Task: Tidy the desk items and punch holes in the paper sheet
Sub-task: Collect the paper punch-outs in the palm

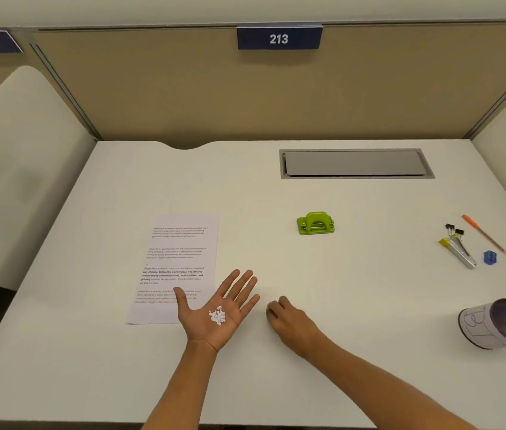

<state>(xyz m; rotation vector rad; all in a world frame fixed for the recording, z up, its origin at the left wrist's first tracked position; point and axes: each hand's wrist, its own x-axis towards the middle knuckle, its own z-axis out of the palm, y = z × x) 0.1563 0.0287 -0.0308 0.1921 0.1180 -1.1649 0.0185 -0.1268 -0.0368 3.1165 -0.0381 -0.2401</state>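
Observation:
A printed paper sheet (180,259) lies flat on the white desk (276,383), left of centre. My left hand (219,308) rests palm up over the sheet's lower right corner, fingers spread, with a small heap of white punched paper dots (218,315) lying in the palm. My right hand (292,321) sits just to the right, palm down, fingertips pinched together on the desk surface. A green hole punch (315,223) stands further back, right of centre, apart from both hands.
At the right lie an orange pen (484,235), black binder clips (454,231), a yellow-capped metal item (459,251) and a blue sharpener (490,257). A pen cup (499,324) lies tipped on its side at the right edge. A grey cable hatch (355,162) is at the back.

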